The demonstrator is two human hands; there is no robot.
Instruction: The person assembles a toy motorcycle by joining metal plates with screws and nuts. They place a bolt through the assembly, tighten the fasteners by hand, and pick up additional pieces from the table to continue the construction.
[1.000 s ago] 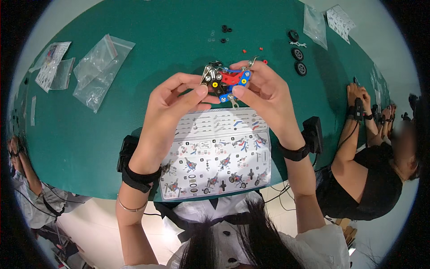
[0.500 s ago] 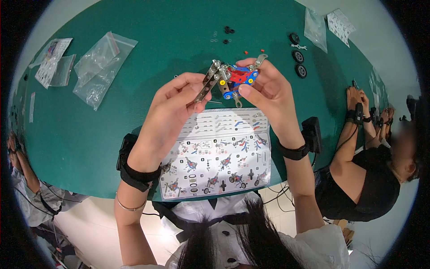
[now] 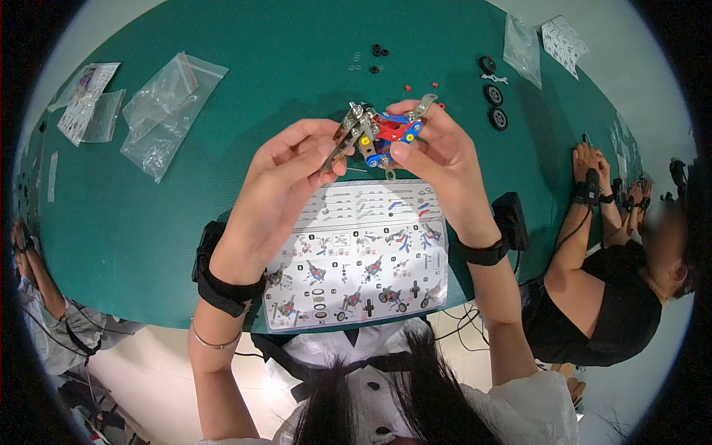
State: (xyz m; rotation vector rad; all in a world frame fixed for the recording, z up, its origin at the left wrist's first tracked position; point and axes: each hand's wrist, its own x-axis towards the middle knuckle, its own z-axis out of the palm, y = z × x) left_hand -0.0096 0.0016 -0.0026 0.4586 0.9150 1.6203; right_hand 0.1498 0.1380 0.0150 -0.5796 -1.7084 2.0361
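Between my two hands, above the table, is a partly built toy model of red, blue and metal strips joined with screws. My left hand pinches the perforated metal strips that slant down from its left side. On the other side, my right hand grips the blue and red part, thumb in front and fingers behind. Metal tabs stick out at its top right and bottom. Below the model lies a printed instruction sheet with step pictures. A thin metal rod rests just beyond the sheet's top edge.
Black wheels and a small wrench lie at the back right. Small black rings and red bits sit beyond my hands. Clear plastic bags are at the left. A co-worker's hands work at the right.
The model has shifted slightly left in my hands, and my right hand has moved left with it. Both hands keep their hold.
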